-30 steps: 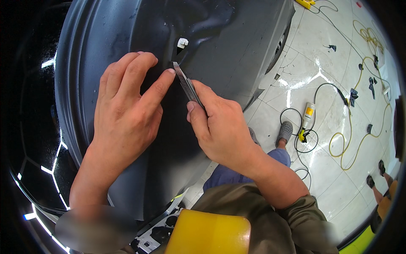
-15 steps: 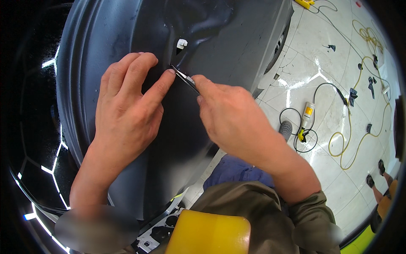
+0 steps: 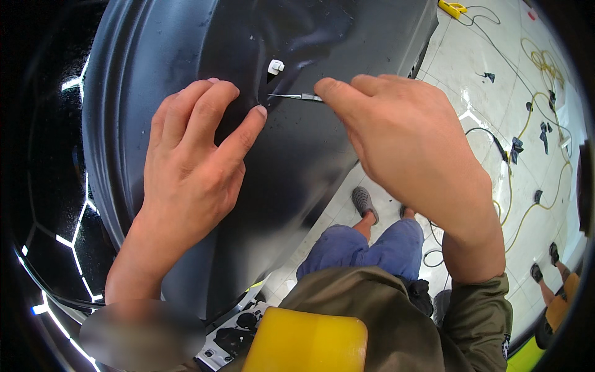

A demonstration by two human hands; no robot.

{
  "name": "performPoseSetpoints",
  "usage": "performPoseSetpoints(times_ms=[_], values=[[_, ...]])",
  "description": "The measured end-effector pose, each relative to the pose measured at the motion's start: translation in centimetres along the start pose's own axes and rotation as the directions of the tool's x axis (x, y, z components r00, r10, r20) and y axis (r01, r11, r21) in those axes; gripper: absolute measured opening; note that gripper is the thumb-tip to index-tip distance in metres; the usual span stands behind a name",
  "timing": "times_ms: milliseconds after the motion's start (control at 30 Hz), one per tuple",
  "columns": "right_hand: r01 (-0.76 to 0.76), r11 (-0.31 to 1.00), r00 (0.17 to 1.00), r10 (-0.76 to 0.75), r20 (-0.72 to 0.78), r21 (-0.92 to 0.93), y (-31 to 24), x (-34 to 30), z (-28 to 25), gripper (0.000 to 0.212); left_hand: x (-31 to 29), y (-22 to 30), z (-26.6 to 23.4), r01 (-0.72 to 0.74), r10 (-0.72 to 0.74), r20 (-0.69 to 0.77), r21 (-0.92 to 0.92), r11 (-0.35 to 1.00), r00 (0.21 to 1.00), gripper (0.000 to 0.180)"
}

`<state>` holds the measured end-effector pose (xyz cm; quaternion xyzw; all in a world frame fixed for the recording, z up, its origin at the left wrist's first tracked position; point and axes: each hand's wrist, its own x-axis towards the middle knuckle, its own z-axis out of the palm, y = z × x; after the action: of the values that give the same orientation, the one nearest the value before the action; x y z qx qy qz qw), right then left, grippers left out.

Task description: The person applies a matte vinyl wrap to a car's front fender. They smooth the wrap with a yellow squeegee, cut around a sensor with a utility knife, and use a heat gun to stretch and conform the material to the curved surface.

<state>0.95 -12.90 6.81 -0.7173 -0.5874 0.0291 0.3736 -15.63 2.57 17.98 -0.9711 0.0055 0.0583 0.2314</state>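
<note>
Matte dark film (image 3: 279, 149) covers a curved car panel in front of me and wrinkles near its top. A small white plastic fitting (image 3: 276, 67) shows through a dark slit in it. My right hand (image 3: 406, 133) is closed around a slim craft knife (image 3: 297, 96), whose handle is mostly hidden by the fingers. The thin blade points left, its tip just below the slit. Spread over the film to the left of the blade, my left hand (image 3: 192, 161) holds nothing; its index fingertip rests close below the knife tip.
Glossy black bodywork (image 3: 43, 186) lies at the left. A yellow flat piece (image 3: 307, 341) is at my front. On the tiled floor (image 3: 496, 124) are a yellow cable (image 3: 527, 124), dark scraps (image 3: 516, 149) and a yellow tool (image 3: 451, 8). Another person's legs (image 3: 545, 285) show at lower right.
My right hand has moved right and turned, so the knife now lies nearly level instead of slanting. The left index fingertip has shifted slightly right. The view has moved a little.
</note>
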Motion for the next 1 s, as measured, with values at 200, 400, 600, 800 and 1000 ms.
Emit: performPoseSetpoints(times_ms=[200,400,600,800,1000], values=[[0.123,0.992,0.972,-0.128,-0.198,-0.035,1.8,-0.1,2.7,0.037,0.2,0.6,-0.3,-0.008,0.008,-0.008,0.019,1.000,1.000,0.055],[0.202,0.974,0.954,-0.219,-0.205,-0.100,3.2,0.8,3.3,0.040,0.3,0.9,0.1,0.018,-0.018,-0.003,0.024,1.000,1.000,0.056],[0.254,0.954,0.945,-0.280,-0.167,-0.160,3.9,1.8,3.4,0.039,0.1,0.7,0.5,0.016,-0.016,0.009,0.024,1.000,1.000,0.057],[0.304,0.931,0.936,-0.331,-0.117,-0.203,4.2,3.0,2.7,0.036,0.1,0.5,0.7,0.023,-0.024,0.035,0.027,0.999,0.999,0.057],[0.347,0.911,0.925,-0.371,-0.075,-0.221,4.3,4.0,2.4,0.032,-0.1,0.1,1.1,0.013,-0.014,0.024,0.038,0.999,1.000,0.059]])
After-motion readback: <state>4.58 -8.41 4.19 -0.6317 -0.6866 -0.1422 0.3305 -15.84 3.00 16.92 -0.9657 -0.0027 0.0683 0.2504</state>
